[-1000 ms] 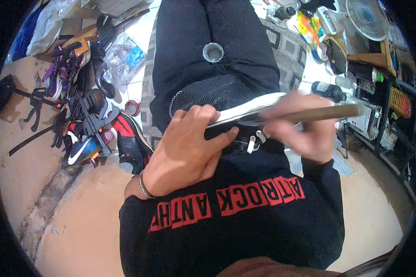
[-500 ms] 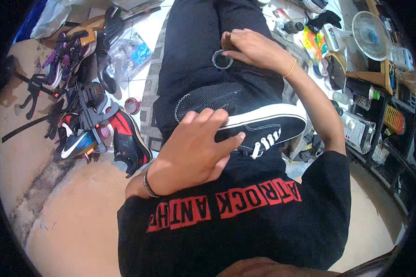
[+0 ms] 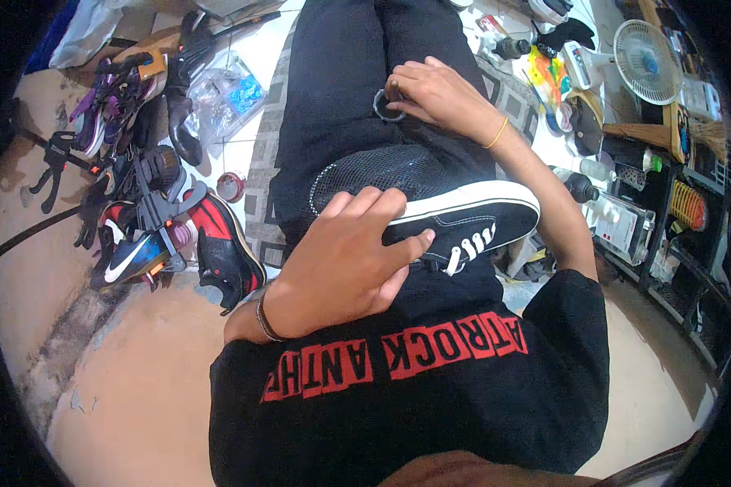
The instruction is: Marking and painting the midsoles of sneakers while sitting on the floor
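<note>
Two bare hands work apart over a seated person's lap. Nearest, the left hand (image 3: 345,260) lies closed over the heel end of a black canvas sneaker with a white rubber sole and white laces (image 3: 471,221), pinning it on the lap as it did half a second ago; the shoe's toe points away from the grip, toward the person's right. Beyond that grip, the right hand (image 3: 434,93) pinches a small round metal tin (image 3: 387,105) resting on the black trousers (image 3: 341,73). It was already at the tin half a second ago, and a full second ago it was still back at the sneaker.

Left of the holding hand, a red and black sports shoe (image 3: 223,243) and a blue and black trainer with a white stripe (image 3: 134,256) lie on the floor, a small round red-rimmed tin (image 3: 231,187) just past them. Farther out on that side sits a clear plastic bag with blue contents (image 3: 223,101). Right of the pinching hand stand a white plastic bottle (image 3: 597,169) and, farther off, a white table fan (image 3: 648,61).
</note>
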{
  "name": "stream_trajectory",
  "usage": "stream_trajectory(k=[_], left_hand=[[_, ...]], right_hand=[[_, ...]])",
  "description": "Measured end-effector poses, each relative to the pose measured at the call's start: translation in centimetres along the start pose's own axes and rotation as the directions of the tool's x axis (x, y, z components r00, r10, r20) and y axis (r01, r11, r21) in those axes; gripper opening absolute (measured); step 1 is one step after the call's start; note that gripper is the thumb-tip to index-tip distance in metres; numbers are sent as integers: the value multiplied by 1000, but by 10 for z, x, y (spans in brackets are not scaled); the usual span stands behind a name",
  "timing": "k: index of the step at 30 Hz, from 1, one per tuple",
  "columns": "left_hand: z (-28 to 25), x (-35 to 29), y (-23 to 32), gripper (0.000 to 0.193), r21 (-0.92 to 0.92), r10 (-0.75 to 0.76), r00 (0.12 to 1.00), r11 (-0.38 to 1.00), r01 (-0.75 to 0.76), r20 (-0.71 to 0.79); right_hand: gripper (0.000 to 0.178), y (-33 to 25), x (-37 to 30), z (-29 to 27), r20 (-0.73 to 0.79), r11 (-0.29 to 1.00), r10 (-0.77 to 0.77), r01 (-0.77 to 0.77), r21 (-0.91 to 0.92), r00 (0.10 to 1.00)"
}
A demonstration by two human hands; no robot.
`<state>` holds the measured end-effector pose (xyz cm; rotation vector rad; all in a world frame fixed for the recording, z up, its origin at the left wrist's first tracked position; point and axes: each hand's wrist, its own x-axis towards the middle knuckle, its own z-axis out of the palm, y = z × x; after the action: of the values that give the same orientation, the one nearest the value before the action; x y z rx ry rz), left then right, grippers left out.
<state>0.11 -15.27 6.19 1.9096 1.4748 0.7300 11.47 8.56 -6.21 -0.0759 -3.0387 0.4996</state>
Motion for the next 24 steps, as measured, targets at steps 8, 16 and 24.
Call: stream_trajectory(k=[8,16,24], left_hand=[[0,1,-1,40,1,1,1000,1000,-1,-2],[2,-1,-5,40,-48,7,999,999,-9,-32],[1,1,-5,40,-57,-2,1000,998,1,-13]], right_hand=[[27,3,-1,-1,-65,999,-28,30,38,998],[23,11,-23,-34,-177,607,473,-174,775,863],[23,4,-27,-48,-52,270,546,-117,956,836]])
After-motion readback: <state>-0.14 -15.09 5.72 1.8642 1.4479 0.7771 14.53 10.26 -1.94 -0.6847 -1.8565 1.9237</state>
